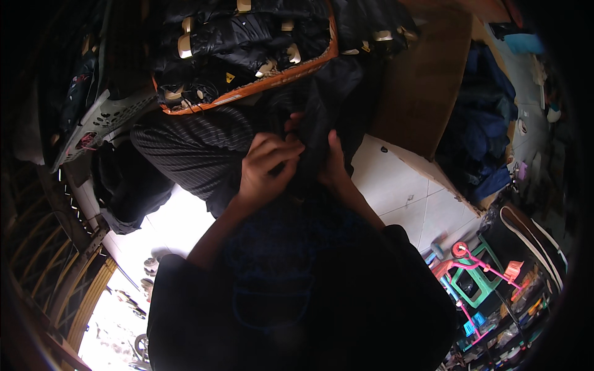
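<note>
Dark black cloth [317, 120] lies gathered over my lap, between my two hands. My left hand [269, 166] is closed, its fingers curled and thumb and fingertips brought together against the cloth's left side; whatever is in that pinch is too small and dark to make out. On the cloth's right side is my right hand [335, 164], thumb pointing up along the fabric, most of its fingers hidden behind it. Fingertips show beyond the cloth, just above my left hand. Pinstriped dark fabric [192, 142] covers my bent leg at left.
An orange-rimmed box [247, 94] ahead holds shiny black bundles with beige pieces. A cardboard box [427, 86] at right stands beside dark blue cloth [479, 133]. A perforated grey basket [102, 123] is at left. Lower right are a green stool [479, 278] and a pink scooter [479, 263].
</note>
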Tool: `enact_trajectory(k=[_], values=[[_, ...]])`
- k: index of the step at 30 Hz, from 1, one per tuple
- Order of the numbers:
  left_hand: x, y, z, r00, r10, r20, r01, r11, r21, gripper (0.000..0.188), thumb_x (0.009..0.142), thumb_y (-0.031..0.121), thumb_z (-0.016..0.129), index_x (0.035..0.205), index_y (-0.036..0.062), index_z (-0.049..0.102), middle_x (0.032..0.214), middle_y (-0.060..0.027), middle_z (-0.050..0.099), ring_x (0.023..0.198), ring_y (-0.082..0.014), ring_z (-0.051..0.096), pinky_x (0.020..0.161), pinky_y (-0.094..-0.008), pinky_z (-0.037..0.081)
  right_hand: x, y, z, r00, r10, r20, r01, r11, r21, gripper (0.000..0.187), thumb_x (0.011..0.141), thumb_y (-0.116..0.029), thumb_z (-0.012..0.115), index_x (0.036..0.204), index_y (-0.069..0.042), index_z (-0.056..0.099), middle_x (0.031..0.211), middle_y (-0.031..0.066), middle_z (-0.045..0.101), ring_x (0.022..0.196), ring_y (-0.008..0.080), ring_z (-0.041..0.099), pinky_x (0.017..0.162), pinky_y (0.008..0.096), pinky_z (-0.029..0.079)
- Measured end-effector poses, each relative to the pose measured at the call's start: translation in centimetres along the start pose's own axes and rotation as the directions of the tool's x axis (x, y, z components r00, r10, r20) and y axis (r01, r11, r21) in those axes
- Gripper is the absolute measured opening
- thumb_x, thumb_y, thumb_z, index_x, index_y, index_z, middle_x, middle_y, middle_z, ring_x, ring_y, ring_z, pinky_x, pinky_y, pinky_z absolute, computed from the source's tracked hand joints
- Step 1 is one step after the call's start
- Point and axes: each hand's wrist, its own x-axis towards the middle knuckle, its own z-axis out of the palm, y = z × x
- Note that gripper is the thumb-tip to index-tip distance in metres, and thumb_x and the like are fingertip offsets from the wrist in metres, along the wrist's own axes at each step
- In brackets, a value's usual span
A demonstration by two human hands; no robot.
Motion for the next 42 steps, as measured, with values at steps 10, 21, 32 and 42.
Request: enact_trajectory(k=[10, 21, 32, 42], values=[[1.9, -0.9, -1.6, 0.99, -0.03, 0.134, 0.039, 0.997, -0.059, 0.022, 0.081, -0.005, 0.072, 0.102, -0.0013, 0.072, 0.111, -0.0122, 0.067, 0.096, -0.0226, 0.07, 0.075, -0.0303, 0.059, -0.2, -0.6, 1.0, 0.977, 0.189, -0.103, -0.196, 0.978, -0.065, 0.072, 0.085, -0.043, 0.067, 0.134, 0.001, 0.039, 0.114, 0.0182, 0.055, 0.084, 0.0284, 0.067, 0.068, 0.04, 0.06], [2.1, -2.1, -2.0, 0.943, 0.286, 0.173, -0.309, 0.943, 0.122, 0.018, 0.076, 0.003, 0.075, 0.093, 0.0022, 0.068, 0.099, -0.007, 0.064, 0.092, -0.0232, 0.064, 0.078, -0.0372, 0.052, -1.3, -0.2, 0.4, 0.953, 0.28, -0.117, -0.29, 0.954, -0.082, 0.062, 0.091, -0.038, 0.062, 0.133, 0.001, 0.04, 0.112, 0.016, 0.059, 0.094, 0.0259, 0.066, 0.082, 0.0373, 0.055], [-1.6, -1.2, 1.2, 0.975, 0.204, -0.089, -0.191, 0.972, 0.139, 0.02, 0.073, -0.015, 0.071, 0.086, -0.001, 0.064, 0.091, -0.013, 0.065, 0.082, -0.0263, 0.068, 0.069, -0.033, 0.056, -3.4, 0.0, 0.6, 0.924, 0.257, -0.283, -0.296, 0.949, -0.104, 0.059, 0.089, -0.028, 0.068, 0.135, 0.001, 0.044, 0.121, 0.0115, 0.056, 0.111, 0.0204, 0.057, 0.094, 0.0346, 0.048], [-3.2, -1.0, -0.5, 0.991, 0.137, 0.002, -0.137, 0.988, 0.065, 0.02, 0.074, -0.013, 0.07, 0.09, -0.0016, 0.065, 0.087, -0.0107, 0.064, 0.078, -0.0235, 0.067, 0.066, -0.0325, 0.055, -3.8, -2.4, 3.9, 0.842, 0.313, -0.439, -0.524, 0.666, -0.531, 0.053, 0.086, -0.029, 0.073, 0.124, 0.003, 0.057, 0.113, 0.0116, 0.064, 0.105, 0.0174, 0.061, 0.092, 0.0301, 0.048]])
